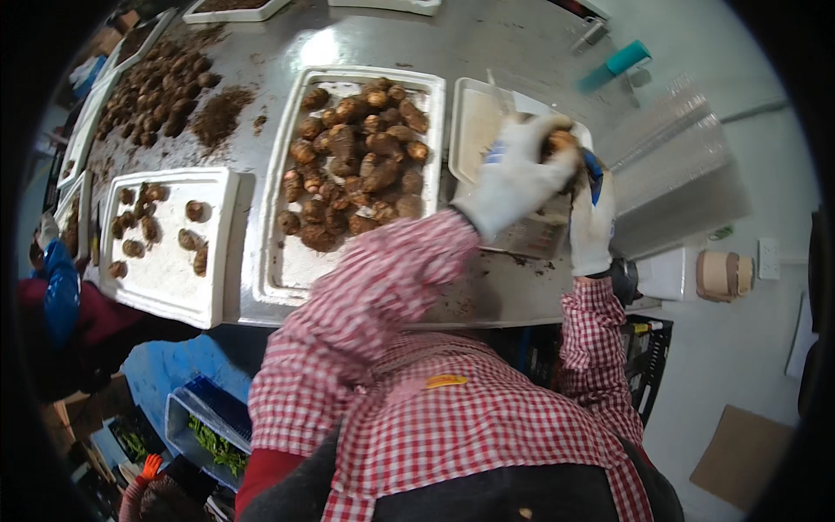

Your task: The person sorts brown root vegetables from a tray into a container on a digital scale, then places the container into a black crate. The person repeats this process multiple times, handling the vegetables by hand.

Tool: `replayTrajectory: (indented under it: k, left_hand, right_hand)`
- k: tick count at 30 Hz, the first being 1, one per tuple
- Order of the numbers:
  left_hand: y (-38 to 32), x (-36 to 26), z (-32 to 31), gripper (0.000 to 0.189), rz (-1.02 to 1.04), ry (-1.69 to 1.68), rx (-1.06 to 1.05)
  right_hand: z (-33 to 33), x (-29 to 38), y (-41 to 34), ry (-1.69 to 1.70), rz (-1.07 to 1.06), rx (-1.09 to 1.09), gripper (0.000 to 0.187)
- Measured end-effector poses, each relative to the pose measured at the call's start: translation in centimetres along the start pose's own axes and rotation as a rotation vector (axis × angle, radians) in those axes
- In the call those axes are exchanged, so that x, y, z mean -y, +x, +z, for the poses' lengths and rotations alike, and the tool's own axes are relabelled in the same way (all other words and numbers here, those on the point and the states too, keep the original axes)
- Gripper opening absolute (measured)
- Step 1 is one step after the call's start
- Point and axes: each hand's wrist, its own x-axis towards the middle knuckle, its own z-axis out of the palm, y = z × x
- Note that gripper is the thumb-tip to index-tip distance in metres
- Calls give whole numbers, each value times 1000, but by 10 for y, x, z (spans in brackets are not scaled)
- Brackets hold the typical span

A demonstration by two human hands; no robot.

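My left hand point(522, 173), in a white work glove, is curled around a brown taro corm point(560, 142), partly hidden by its fingers and blurred. My right hand point(592, 225), also gloved, is close beside it on the right. A dark blue patch shows near its fingertips; whether it is glove print or a held thing, I cannot tell. Under the hands lies a shallow white tray point(466, 134) on a scale with a button panel point(533, 239). Left of it, a white foam tray point(436, 130) holds a heap of taro corms point(365, 156).
A smaller foam tray point(169, 254) with several corms overlaps the table's front edge. Behind it lie a corm pile point(160, 94) and loose soil point(222, 117). Clear plastic bags point(678, 169), a teal cylinder point(628, 59) and a tape roll point(721, 276) are to the right. Co-worker's blue sleeve point(60, 287) at left.
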Motion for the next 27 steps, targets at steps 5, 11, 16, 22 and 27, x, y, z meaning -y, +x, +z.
replayTrajectory:
  k: [5, 11, 16, 22, 27]
  left_hand:
    - [-15, 9, 21, 39, 82, 539, 82]
    - [-100, 9, -42, 25, -150, 109, -276]
    - [-195, 36, -105, 26, -552, -95, -461]
    - [-227, 20, -141, 27, -744, -301, -599]
    - [-220, 19, -149, 29, -727, -378, -581]
  right_hand:
    - [10, 18, -31, 27, -45, -130, 28]
    - [53, 32, -82, 41, -411, 134, 25]
    - [128, 43, -83, -304, -504, 553, 46]
    - [193, 29, -83, -676, -763, 620, 48]
    - [175, 42, -79, -212, -479, 546, 41]
